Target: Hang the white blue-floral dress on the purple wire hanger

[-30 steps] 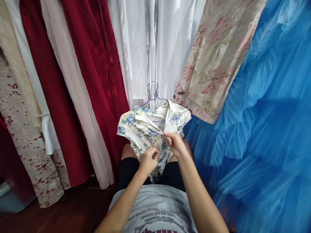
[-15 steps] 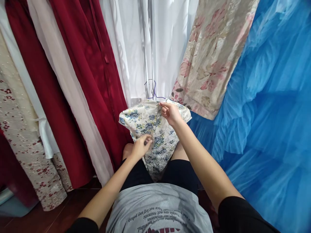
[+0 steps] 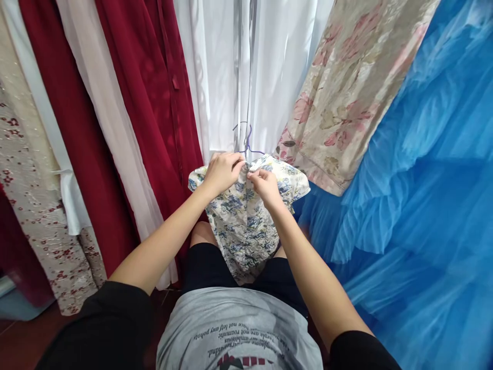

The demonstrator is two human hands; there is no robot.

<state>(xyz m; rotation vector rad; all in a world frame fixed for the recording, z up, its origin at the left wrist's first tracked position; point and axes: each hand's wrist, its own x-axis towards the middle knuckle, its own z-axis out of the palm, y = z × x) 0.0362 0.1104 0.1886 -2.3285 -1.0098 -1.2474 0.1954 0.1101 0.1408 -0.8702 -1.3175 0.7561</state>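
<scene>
A white dress with a blue floral print (image 3: 250, 231) hangs in front of me on a purple hanger (image 3: 248, 137), its lower part between my legs. At the neckline my left hand (image 3: 224, 172) pinches the fabric, just left of the centre line. Close beside it, my right hand (image 3: 265, 184) is closed on the other side of the neckline, thumb and fingertips together. A seam runs down the middle of the dress below both hands. The exact bit of cloth or fastener between my fingertips is too small to make out.
White fabric (image 3: 277, 67) hangs behind the hanger. Dark red garments (image 3: 154, 128) and a pale pink one (image 3: 103, 103) hang at left. To the right are a beige floral garment (image 3: 346, 103) and a large blue tulle gown (image 3: 431, 205). A bluish bin (image 3: 23, 303) stands at lower left.
My left hand has risen from the middle of the dress to its neckline, beside my right hand. My right hand has stayed near the neckline, slightly lower.
</scene>
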